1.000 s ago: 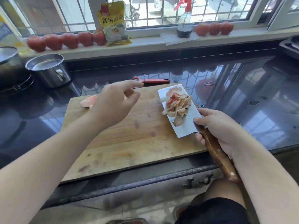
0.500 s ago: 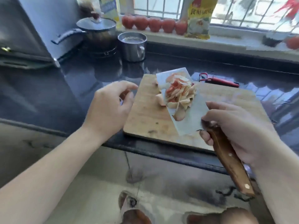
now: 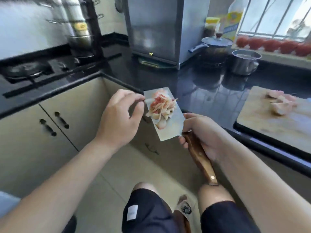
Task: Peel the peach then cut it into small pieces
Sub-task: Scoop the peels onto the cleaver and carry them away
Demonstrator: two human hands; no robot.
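Observation:
My right hand grips the wooden handle of a cleaver, held flat over the floor, clear of the counter. A heap of pink and pale peach peelings lies on the blade. My left hand hovers beside the blade's left edge with loosely curled fingers; whether the fingertips touch the blade or a peel strip I cannot tell. The peeled peach pieces lie on the wooden cutting board at the right, on the dark counter.
A steel pot and a lidded pan stand on the dark counter behind the board. Red fruits line the windowsill. A gas hob is at the left, above beige cabinet doors. My legs stand on the tiled floor.
My view and both hands have swung left, away from the cutting board. The cleaver with the peelings has moved off the counter edge and now hangs over the floor.

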